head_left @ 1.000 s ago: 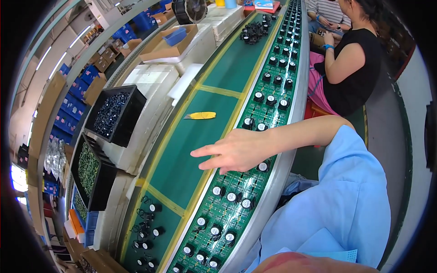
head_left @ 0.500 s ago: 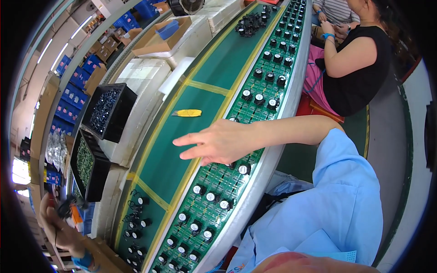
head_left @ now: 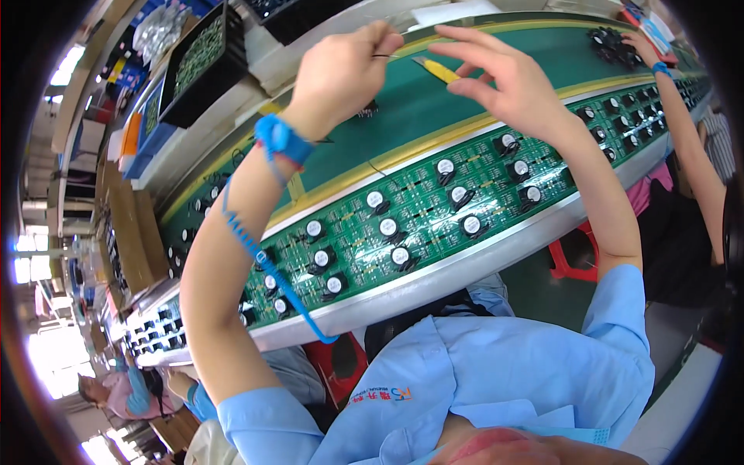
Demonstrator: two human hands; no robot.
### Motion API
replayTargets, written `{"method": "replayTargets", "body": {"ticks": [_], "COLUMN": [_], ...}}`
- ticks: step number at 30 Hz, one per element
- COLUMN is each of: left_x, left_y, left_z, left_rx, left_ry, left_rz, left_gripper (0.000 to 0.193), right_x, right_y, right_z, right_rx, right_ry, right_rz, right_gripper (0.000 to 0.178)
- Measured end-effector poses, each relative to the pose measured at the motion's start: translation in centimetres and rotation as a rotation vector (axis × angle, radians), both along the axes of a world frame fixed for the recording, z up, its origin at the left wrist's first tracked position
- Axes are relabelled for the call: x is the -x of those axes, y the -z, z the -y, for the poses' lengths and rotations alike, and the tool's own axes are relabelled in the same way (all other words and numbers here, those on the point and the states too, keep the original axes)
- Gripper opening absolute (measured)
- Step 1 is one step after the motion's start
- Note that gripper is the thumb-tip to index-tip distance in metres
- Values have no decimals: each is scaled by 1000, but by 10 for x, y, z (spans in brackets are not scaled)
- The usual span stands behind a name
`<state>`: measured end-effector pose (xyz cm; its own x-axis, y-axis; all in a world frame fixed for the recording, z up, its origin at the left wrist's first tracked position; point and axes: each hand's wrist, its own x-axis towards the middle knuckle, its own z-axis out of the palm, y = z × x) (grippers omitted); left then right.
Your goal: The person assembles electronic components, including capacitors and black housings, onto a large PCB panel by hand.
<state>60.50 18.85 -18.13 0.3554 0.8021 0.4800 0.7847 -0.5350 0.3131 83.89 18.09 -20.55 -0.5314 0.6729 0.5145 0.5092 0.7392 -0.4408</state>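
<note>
My left hand point(head_left: 337, 74) is raised over the green conveyor belt, its fingers pinched on a thin dark wire that shows at the tips. A blue wrist strap point(head_left: 283, 142) with a coiled cord is round that wrist. To its right, my right hand point(head_left: 511, 85) hovers with fingers apart and nothing visible in them. A yellow utility knife point(head_left: 439, 70) lies on the belt by its fingertips. Below both hands runs a row of green circuit boards point(head_left: 422, 178) carrying round black components point(head_left: 388, 227) with white tops. Some small dark parts point(head_left: 366, 110) show beside my left wrist.
Behind the belt stand a black bin of green parts point(head_left: 200, 58) and another black bin point(head_left: 298, 19). More black components point(head_left: 203, 205) lie at the belt's left. At the far right, another person's hand point(head_left: 639, 48) reaches to a black component pile point(head_left: 607, 53).
My left hand has come from the far left to the middle, beside the right hand. My right hand now points farther across the belt, near the knife. The view has turned.
</note>
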Motion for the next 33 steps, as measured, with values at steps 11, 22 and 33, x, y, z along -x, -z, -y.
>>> {"method": "replayTargets", "body": {"ticks": [11, 22, 33], "left_x": [-21, 53, 78], "left_y": [-19, -130, -68], "left_z": [-17, 128, 314], "left_rx": [349, 3, -75], "left_ry": [-27, -316, -210], "left_rz": [6, -42, 31], "left_gripper": [74, 59, 52], "right_x": [1, 79, 51], "right_y": [2, 35, 76], "right_z": [15, -23, -88], "right_rx": [-193, -288, -345], "right_ry": [75, 232, 46], "right_rz": [112, 520, 693], "right_gripper": [27, 29, 18]}}
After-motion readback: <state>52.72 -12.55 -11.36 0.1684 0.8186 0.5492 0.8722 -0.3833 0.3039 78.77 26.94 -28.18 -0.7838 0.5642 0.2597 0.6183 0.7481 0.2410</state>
